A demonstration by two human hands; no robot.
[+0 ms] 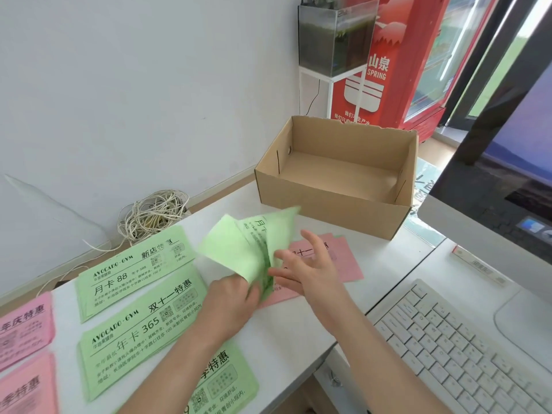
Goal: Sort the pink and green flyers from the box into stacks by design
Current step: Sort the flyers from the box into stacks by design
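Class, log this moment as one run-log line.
left hand: grips green flyers | right hand: open, beside them | box: empty

Left hand pinches green flyers at centre; right hand spread beside; box at one o'clock.

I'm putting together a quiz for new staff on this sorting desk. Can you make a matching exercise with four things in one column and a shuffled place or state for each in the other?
1 box
2 bent green flyer
3 keyboard
4 tangled cord

a gripped by the left hand
b by the wall, past the desk edge
c farthest right of the four
d open-topped, bare bottom showing

Pairs: 1-d, 2-a, 3-c, 4-b
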